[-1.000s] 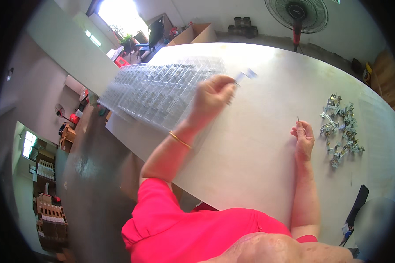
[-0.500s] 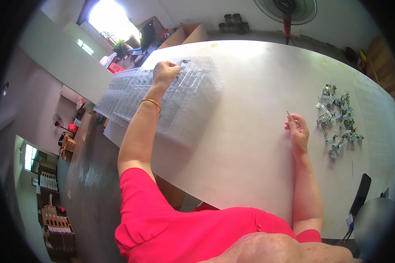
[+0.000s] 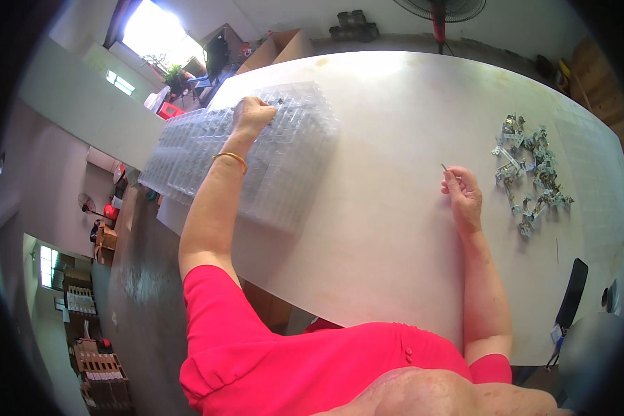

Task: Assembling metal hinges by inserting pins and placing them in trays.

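My left hand [image 3: 254, 118] reaches over a stack of clear plastic compartment trays [image 3: 288, 173] at the left of the table. Its fingers are closed, and what they hold, if anything, is hidden. A small dark piece [image 3: 279, 102] shows right beside the fingertips, at the top tray. My right hand [image 3: 464, 196] is raised at the right side of the table, pinching a thin metal pin [image 3: 444, 166] between thumb and forefinger, its tip pointing up and left. Past that hand lies a loose pile of small metal brackets [image 3: 542, 170], silvery with some brassy parts.
The white table [image 3: 388, 229] spreads between the trays and the brackets. A thin dark rod [image 3: 557, 251] and a black oblong object [image 3: 573, 291] lie at the near right. Beyond the far edge stand a fan [image 3: 439, 24] and an open cardboard box [image 3: 284, 50].
The whole view has shifted slightly. Less of the dark piece shows beside my left fingertips. My right hand still pinches the pin, now turned with its palm side more toward the left.
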Available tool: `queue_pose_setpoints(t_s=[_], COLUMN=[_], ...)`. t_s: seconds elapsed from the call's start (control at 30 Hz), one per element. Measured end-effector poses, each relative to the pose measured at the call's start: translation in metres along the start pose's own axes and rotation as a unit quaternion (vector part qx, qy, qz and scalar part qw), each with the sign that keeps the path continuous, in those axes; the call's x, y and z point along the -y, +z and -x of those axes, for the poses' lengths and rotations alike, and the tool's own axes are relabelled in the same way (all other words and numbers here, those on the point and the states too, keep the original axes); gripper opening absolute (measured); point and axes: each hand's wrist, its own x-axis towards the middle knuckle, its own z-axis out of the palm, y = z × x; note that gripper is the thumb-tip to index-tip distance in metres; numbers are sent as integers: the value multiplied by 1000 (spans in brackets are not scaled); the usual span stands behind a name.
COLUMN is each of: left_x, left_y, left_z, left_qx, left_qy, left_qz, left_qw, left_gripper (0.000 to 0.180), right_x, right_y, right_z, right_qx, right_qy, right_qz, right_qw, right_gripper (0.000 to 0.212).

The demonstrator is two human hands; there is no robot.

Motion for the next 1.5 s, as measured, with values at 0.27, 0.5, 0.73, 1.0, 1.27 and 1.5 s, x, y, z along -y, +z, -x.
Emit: queue_pose_setpoints(t_s=[0.27, 0.5, 0.73, 1.0, 1.27, 1.5], left_x=[14, -136, -257, -363, -384, -386], left_y=[-6, -1, 89, 185, 224, 224], left_z=[-11, 82, 134, 146, 140, 136], left_qx=[-76, -59, -49, -25, 36, 67], left_qy=[158, 327, 526, 626, 620, 629], left_qz=[-37, 82, 155, 103, 43, 30], left_qw=[984, 940, 835, 773, 783, 774], left_gripper=[27, 13, 6, 10, 18, 16], right_x=[5, 17, 22, 21, 12, 16], right_y=[9, 10, 9, 5, 8, 8], right_z=[-5, -2, 9, 5, 6, 5], right_qx=[-2, -31, 7, 38, 42, 56], right_qy=[32, -52, -54, -93, -3, 18], right_qz=[-16, 91, 165, 150, 127, 152], right_qw=[999, 994, 985, 984, 991, 987], right_gripper=[6, 5, 6, 11, 22, 25])
